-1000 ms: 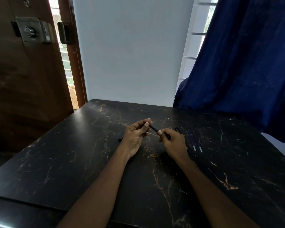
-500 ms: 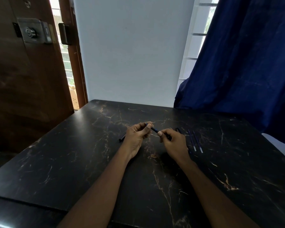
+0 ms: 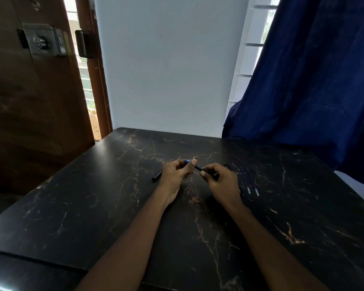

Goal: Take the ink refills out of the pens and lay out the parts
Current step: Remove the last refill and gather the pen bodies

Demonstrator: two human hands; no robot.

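A dark blue pen point(image 3: 198, 168) is held just above the black marble table point(image 3: 118, 206), between both hands. My left hand point(image 3: 177, 175) pinches its far end, where a bright blue tip point(image 3: 187, 160) shows above the fingers. My right hand point(image 3: 221, 183) grips the near end, which is hidden in the curled fingers. Two thin blue refills point(image 3: 249, 181) lie side by side on the table right of my right hand. A dark pen part point(image 3: 227, 165) lies just beyond my right hand. A black pen piece point(image 3: 157, 176) lies left of my left hand.
A dark blue curtain point(image 3: 315, 80) hangs over the table's far right corner. A wooden door point(image 3: 29, 91) with a metal lock stands at the left. The white wall point(image 3: 166, 59) rises behind the table's far edge.
The hands have stayed in place on the pen. A short bright blue tip now shows above my left fingers.
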